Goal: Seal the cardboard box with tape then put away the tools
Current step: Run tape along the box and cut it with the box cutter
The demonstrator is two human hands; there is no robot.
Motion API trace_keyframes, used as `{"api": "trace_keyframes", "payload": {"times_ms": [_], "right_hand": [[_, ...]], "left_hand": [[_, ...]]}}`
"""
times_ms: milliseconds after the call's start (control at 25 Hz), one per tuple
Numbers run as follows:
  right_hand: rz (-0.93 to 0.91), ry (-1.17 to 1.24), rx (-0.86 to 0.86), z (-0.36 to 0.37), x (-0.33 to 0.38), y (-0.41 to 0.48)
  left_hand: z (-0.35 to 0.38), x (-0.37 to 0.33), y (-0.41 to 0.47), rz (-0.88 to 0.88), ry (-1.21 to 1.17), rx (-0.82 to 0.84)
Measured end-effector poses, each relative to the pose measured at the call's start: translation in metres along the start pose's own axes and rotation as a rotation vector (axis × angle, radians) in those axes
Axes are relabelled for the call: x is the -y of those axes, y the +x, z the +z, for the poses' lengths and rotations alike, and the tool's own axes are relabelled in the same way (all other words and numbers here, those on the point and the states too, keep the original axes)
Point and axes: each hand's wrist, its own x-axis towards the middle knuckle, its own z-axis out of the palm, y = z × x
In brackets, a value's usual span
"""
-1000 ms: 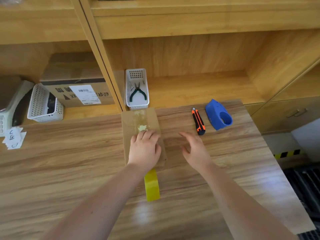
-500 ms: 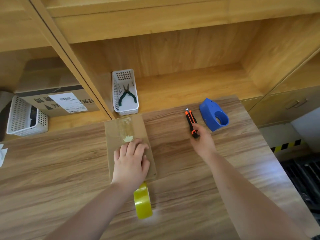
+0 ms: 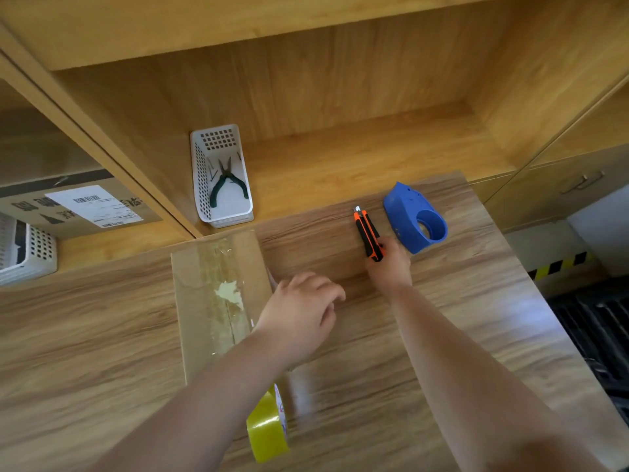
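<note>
A flat cardboard box [image 3: 204, 294] lies on the wooden table [image 3: 476, 301], with clear tape and a torn patch down its middle seam. My left hand [image 3: 299, 311] hovers just right of the box, fingers loosely curled and holding nothing. My right hand [image 3: 388, 264] grips the near end of the orange-and-black utility knife [image 3: 366, 229], which lies on the table. A blue tape dispenser [image 3: 415, 218] stands right of the knife. A yellow tape roll [image 3: 267, 427] stands on edge near the front, partly behind my left forearm.
A white basket [image 3: 204, 185] holding green-handled pliers [image 3: 226, 183] sits on the shelf behind the box. At left are a labelled carton [image 3: 78, 206] and another white basket [image 3: 27, 250]. Floor grating shows beyond the table's right edge.
My left hand lifted off the box and moved right. My right hand reached the knife and closed on its end. The camera shifted, so everything sits further right.
</note>
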Motion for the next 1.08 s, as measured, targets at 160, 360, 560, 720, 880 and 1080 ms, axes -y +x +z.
{"api": "trace_keyframes", "payload": {"times_ms": [160, 360, 560, 720, 880, 1080], "right_hand": [[0.039, -0.022, -0.043, 0.006, -0.003, 0.015], [0.056, -0.191, -0.058, 0.011, 0.0, 0.026], [0.148, -0.136, 0.065, 0.015, 0.001, 0.023], [0.353, 0.332, 0.174, 0.007, 0.009, 0.005], [0.345, 0.837, 0.36, -0.022, 0.02, -0.041], [0.121, 0.96, 0.52, -0.051, 0.03, -0.097]], "left_hand": [[0.003, -0.004, 0.016, 0.108, -0.055, 0.194], [0.003, -0.001, 0.018, 0.038, -0.078, 0.203], [0.0, -0.002, 0.019, 0.01, -0.135, 0.201], [-0.003, -0.004, 0.013, 0.045, -0.129, 0.188], [-0.012, -0.011, 0.002, 0.06, -0.081, 0.167], [-0.028, -0.013, -0.026, 0.039, -0.028, 0.087]]}}
